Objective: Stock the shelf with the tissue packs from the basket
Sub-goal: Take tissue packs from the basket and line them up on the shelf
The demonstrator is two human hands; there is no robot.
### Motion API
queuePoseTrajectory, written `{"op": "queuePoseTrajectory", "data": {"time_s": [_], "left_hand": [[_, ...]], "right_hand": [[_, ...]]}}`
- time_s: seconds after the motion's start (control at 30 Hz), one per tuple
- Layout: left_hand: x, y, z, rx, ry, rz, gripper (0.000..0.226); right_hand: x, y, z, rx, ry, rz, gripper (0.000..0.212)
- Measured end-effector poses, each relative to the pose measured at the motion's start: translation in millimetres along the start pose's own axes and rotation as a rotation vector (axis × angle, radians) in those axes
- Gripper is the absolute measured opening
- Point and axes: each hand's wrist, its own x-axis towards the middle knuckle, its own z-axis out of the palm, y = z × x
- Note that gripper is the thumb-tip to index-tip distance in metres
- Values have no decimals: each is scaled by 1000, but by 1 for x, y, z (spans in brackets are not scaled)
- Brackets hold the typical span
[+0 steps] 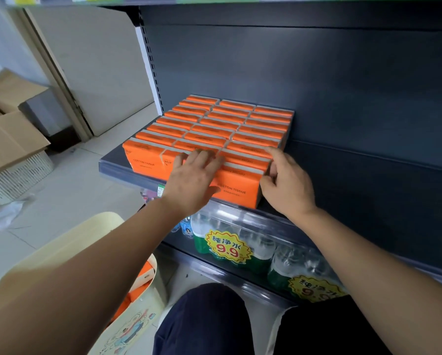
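Dark-trousered knees bottom centre. Left hand fingers released, flat atop orange plastic-wrapped tissue packs; right hand fingers grasping front pack. Press level, slide flush against its neighbours.

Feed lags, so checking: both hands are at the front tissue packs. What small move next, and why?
Probably let go and reach the left hand to the basket: the front pack sits level with its row, and orange packs show inside.
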Motion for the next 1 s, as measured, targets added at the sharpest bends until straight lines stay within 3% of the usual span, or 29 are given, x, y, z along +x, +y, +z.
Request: {"op": "queuePoseTrajectory", "data": {"time_s": [0.1, 0.27, 0.37, 0.57, 0.7, 0.9, 1.0], "left_hand": [[-27, -9, -5, -5, 88, -4, 64], [-99, -39, 0, -22, 78, -105, 42], [-147, -60, 11, 7, -68, -208, 37], [-218, -79, 43, 40, -638, -419, 47], [-252, -76, 83, -142, -846, -537, 50], [-258, -63, 135, -556, -1035, -652, 73], [-247, -66, 138, -618, -1059, -603, 66]], "right_hand": [[-10, -28, -3, -12, 82, -113, 48], [-33, -85, 11, -7, -6, -267, 37], [-48, -113, 35, -56, -169, -315, 30], [-86, -148, 90, -132, -503, -337, 24], [-105, -145, 118, -190, -673, -299, 30], [-125, -121, 145, -180, -825, -186, 27], [-131, -104, 151, -197, -904, -124, 29]]}}
